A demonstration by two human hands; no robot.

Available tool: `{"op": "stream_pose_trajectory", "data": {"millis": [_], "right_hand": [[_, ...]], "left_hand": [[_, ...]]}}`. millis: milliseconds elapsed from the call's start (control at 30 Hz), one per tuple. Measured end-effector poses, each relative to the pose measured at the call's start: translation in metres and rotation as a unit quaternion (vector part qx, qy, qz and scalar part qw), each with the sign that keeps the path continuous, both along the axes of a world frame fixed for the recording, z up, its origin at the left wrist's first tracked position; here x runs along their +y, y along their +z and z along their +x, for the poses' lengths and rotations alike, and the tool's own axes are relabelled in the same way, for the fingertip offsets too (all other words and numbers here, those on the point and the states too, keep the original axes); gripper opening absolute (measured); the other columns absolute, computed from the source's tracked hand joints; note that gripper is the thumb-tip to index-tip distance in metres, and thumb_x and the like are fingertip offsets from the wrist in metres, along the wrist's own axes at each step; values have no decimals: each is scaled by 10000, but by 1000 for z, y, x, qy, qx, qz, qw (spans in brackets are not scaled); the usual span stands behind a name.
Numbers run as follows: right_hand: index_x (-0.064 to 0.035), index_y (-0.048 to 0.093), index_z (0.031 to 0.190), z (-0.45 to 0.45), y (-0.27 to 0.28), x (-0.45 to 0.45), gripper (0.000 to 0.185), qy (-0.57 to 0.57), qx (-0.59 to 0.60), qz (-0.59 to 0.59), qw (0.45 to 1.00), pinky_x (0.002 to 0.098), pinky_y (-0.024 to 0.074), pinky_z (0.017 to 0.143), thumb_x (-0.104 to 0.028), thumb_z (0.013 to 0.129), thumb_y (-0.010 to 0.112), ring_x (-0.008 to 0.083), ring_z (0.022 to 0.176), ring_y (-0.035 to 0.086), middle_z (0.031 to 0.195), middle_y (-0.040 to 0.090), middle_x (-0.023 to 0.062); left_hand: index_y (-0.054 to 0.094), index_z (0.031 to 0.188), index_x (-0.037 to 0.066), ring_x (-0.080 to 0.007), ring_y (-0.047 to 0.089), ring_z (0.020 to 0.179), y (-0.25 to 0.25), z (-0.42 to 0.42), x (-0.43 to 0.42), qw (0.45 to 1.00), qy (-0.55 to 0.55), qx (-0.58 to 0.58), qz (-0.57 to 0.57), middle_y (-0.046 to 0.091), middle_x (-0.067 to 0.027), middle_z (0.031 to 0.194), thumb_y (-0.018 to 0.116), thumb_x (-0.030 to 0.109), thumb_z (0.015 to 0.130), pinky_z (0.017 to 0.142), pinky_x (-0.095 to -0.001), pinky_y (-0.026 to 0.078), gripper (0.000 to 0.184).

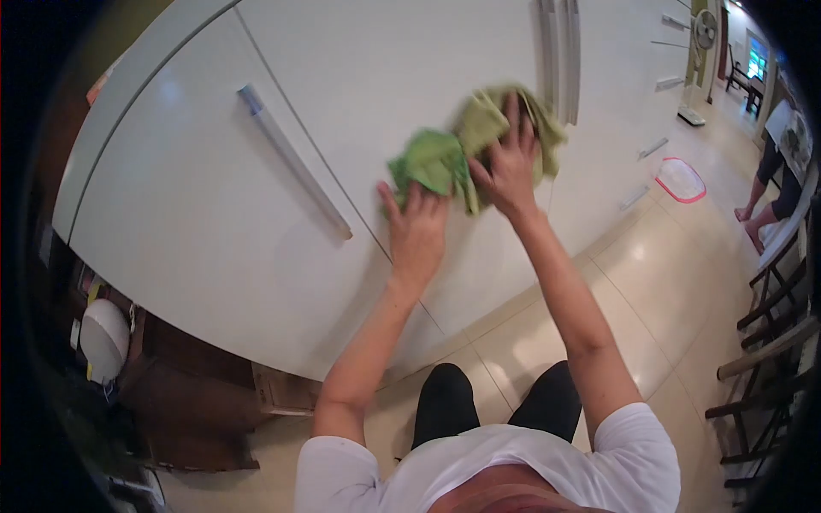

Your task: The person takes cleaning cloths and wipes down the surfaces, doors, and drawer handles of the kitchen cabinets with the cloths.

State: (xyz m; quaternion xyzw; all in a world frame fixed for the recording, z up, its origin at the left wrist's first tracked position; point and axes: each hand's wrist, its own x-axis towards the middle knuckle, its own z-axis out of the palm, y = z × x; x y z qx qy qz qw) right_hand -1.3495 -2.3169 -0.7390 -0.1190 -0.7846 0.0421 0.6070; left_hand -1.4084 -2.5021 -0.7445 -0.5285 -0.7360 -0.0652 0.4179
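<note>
My left hand (pixel 419 235) is on a bright green cloth (pixel 434 161) against the white cabinet door (pixel 359 111). Its thumb sticks out to the side, and the cloth covers its fingertips. Just to the right, my right hand (pixel 511 175) presses a bunched olive-green cloth (pixel 482 120) to the same front, fingers stretched over the fabric. Both cloths touch each other, slightly blurred. A long metal handle (pixel 295 162) lies left of my hands, and a pair of upright handles (pixel 560 64) rises beside the olive cloth.
Dark wooden furniture (pixel 192 385) stands at lower left, with a white rounded object (pixel 106 340) near it. Dark chairs (pixel 770 376) line the right side. A pink-rimmed item (pixel 682 180) rests on the tiled floor (pixel 658 282). Another person (pixel 782 154) and a fan (pixel 704 30) are farther back.
</note>
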Motion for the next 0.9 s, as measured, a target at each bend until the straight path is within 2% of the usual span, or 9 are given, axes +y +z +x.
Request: {"op": "stream_pose_trajectory", "data": {"millis": [133, 167, 267, 333, 367, 400, 600, 800, 900], "right_hand": [[-161, 584, 1197, -29, 150, -31, 549, 20, 26, 90, 995, 719, 153, 991, -554, 814, 557, 539, 1296, 250, 1557, 94, 165], [-64, 341, 1424, -26, 186, -44, 728, 38, 3, 104, 994, 588, 95, 1103, -495, 865, 522, 516, 1376, 93, 1549, 8, 229], [-156, 425, 1399, -48, 213, -65, 626, -13, 160, 134, 978, 610, 37, 1095, -504, 883, 501, 484, 1396, 64, 1553, 28, 212], [-195, 436, 1401, -48, 186, -70, 585, -90, 104, 138, 981, 600, 30, 1099, -491, 898, 484, 473, 1402, 53, 1555, 38, 205], [-214, 442, 1403, -50, 167, -73, 566, -127, 77, 142, 979, 596, 27, 1100, -485, 906, 476, 467, 1405, 47, 1556, 42, 201], [-180, 548, 1254, -56, 128, -64, 526, -55, 50, 132, 988, 719, 138, 998, -510, 845, 529, 502, 1326, 227, 1555, 101, 167], [-169, 541, 1282, -25, -93, -110, 552, -26, -131, -43, 990, 675, 169, 1020, -393, 784, 629, 532, 1340, 163, 1539, 73, 241], [-132, 631, 1104, -17, -7, -113, 445, -62, -32, 12, 997, 571, 335, 940, -241, 682, 715, 484, 1248, 296, 1547, 98, 203], [-197, 555, 1241, -23, 22, -92, 485, -54, -75, 58, 994, 696, 215, 970, -382, 796, 605, 515, 1360, 97, 1560, -42, 190]], "left_hand": [[328, 1420, 2, -368, 331, 1320, 99, -11, -5, 981, 54, 68, 172, 444, -140, 1374, 477, 94, 849, 1113, -616, 98, 598], [310, 1425, -6, -369, 328, 1320, 124, -17, -4, 968, 58, 95, 226, 430, -149, 1385, 471, 96, 860, 1115, -599, 123, 597], [316, 1423, 6, -365, 282, 1340, 172, -21, -6, 945, 5, 41, 324, 342, -174, 1442, 459, 172, 899, 1102, -565, 172, 568], [312, 1451, 67, -328, 151, 1425, 169, -23, -6, 929, -34, -55, 363, 209, -140, 1538, 464, 275, 907, 1145, -551, 85, 603], [332, 1398, -30, -385, 351, 1291, 157, -28, -5, 933, 9, 144, 329, 403, -178, 1404, 463, 150, 893, 1071, -562, 234, 552], [336, 1398, -27, -385, 348, 1293, 141, -28, -7, 950, 32, 112, 291, 401, -175, 1406, 464, 156, 889, 1073, -560, 234, 557], [359, 1395, -14, -364, 347, 1301, 5, -13, -40, 995, 29, -15, 99, 413, -166, 1391, 462, 147, 857, 1107, -556, 202, 570], [482, 1277, -11, -334, 390, 1256, 1, -15, -57, 996, -23, 4, 82, 487, -136, 1294, 476, 165, 845, 1120, -545, 205, 466], [498, 1243, -7, -326, 387, 1261, 0, -21, -48, 989, -50, 6, 137, 485, -137, 1292, 471, 148, 854, 1125, -545, 195, 420]]}}
